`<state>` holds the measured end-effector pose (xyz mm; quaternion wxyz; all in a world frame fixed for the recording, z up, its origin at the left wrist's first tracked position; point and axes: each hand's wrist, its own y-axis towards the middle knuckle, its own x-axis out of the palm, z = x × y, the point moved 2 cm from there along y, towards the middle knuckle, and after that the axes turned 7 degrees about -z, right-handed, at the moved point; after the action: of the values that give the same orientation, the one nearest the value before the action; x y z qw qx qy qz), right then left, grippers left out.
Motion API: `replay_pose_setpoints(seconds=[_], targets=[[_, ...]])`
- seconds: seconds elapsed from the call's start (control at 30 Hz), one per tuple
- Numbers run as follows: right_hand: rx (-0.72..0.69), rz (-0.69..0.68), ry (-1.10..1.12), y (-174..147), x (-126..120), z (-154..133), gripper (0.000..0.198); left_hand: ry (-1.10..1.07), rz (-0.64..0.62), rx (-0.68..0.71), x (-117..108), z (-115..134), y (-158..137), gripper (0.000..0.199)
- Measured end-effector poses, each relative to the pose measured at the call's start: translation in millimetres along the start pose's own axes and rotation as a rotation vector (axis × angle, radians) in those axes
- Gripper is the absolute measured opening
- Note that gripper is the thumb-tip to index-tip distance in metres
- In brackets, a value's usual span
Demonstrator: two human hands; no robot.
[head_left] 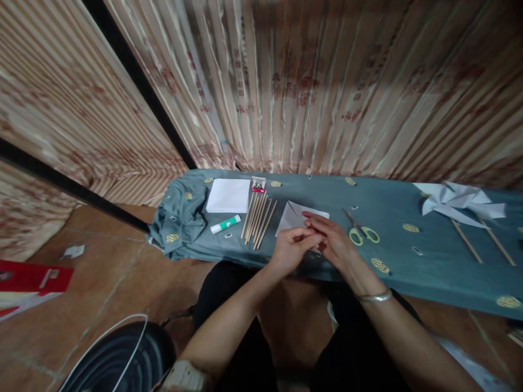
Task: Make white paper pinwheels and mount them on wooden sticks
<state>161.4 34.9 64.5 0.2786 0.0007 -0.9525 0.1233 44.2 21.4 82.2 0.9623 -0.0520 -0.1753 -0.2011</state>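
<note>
My left hand point(291, 249) and my right hand point(334, 239) meet above a white paper square point(288, 218) with a slit running in from one corner. The fingers of both are closed and pressed together at the tips; whatever is between them is too small or hidden to name. Part of the square lies covered beneath the hands. Just right of them rest scissors point(363, 233) with pale green handles, blades slightly apart. To the left lies a bundle of thin wooden sticks point(258, 220), with a small red box point(259, 185) of small items behind it.
A stack of white paper point(229, 195) and a green and white glue stick point(226, 224) lie on the left of the cloth-covered bench point(392, 212). Paper pinwheels point(461, 202) on sticks lie at the right. Behind hangs a curtain point(302, 92); a dark post point(143, 87) stands left.
</note>
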Motion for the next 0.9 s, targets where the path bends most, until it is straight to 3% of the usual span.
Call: replay_pose_setpoints(seconds=[0.17,0.27,0.33,0.47,0.57,0.8,0.9], targets=[[-0.128,0.047,-0.231,31.3,-1.6,21.5,0.038,0.244,0.025,0.041,-37.8,-2.6,30.8,0.033],[-0.143,0.048,-0.359,34.3,-11.8,35.0,0.039,0.417,0.142,0.125,-70.3,-0.8,38.0,0.018],[-0.17,0.027,-0.456,36.5,-17.8,36.4,0.037,0.567,0.239,0.184,-89.3,1.7,43.1,0.01],[-0.333,-0.059,-0.824,53.6,-15.4,25.9,0.031,0.619,0.244,0.2,-105.5,-0.3,51.2,0.013],[-0.466,-0.158,-1.142,83.1,7.2,18.7,0.031,0.575,0.239,0.209,-102.9,-5.8,52.1,0.016],[-0.549,-0.365,-1.431,170.8,94.5,11.1,0.027,0.116,0.444,0.233,-110.0,-1.6,50.9,0.029],[-0.55,-0.414,-1.51,182.0,106.1,5.0,0.026,0.044,0.439,0.229,-118.7,8.2,47.5,0.026]])
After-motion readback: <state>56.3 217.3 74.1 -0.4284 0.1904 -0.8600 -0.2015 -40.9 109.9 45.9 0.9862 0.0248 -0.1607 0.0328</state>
